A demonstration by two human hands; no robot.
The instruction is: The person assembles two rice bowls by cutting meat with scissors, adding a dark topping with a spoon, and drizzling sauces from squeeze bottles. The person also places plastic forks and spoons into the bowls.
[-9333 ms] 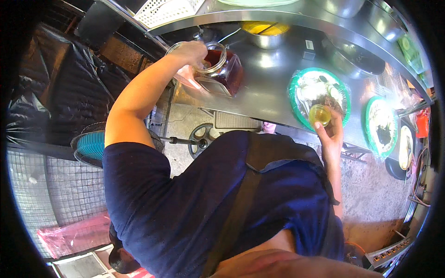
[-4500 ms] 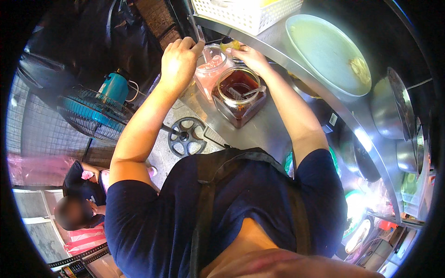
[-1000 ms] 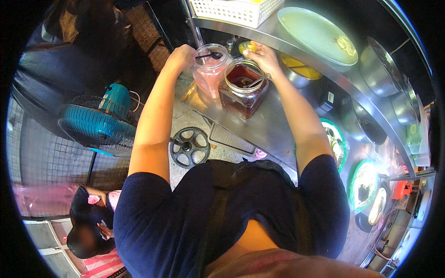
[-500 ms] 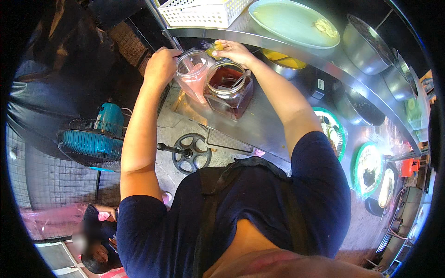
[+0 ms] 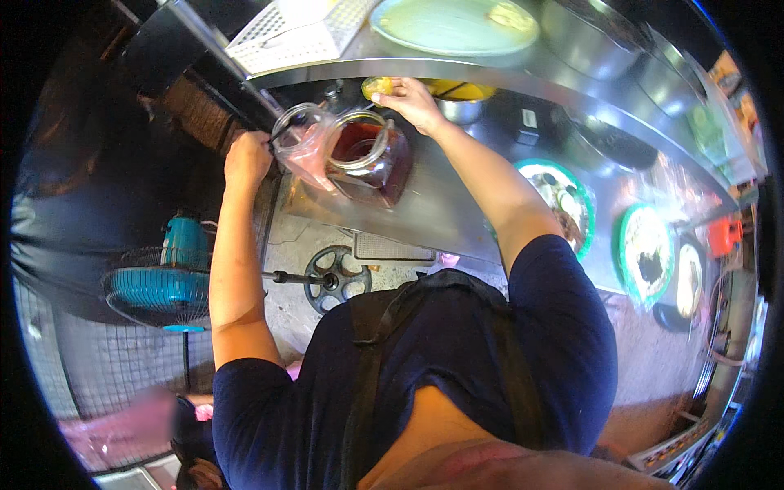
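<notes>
Steel counter (image 5: 457, 204) gleams under me, and right at its near-left end sits the big glass jar (image 5: 371, 159), open-mouthed, dark red liquid inside. My left hand (image 5: 247, 157) is clenched around the neck of a clear plastic bag (image 5: 300, 149), pinkish where it sags, and the bag's open mouth is pressed right up against the jar's rim. Half a second ago that bag hung a touch lower and closer to me; now it sits level with the jar's mouth, so the pair are lined up side by side. My right hand (image 5: 412, 102) has shifted too: a moment back it hovered over the jar's top, and now it is reaching past the jar, fingers curled on a small yellow cup (image 5: 377, 86) just beyond it, grasping its edge as far as I can tell. I judge that means the scooping piece is being fetched while the bag waits open. Behind the cup stands a metal bowl (image 5: 459, 102) with yellow contents, and farther back a wide pale-green tray (image 5: 453, 24). Off to my right lie green-rimmed plates (image 5: 563, 200) of food. Down on the floor, a blue fan (image 5: 163, 286).
</notes>
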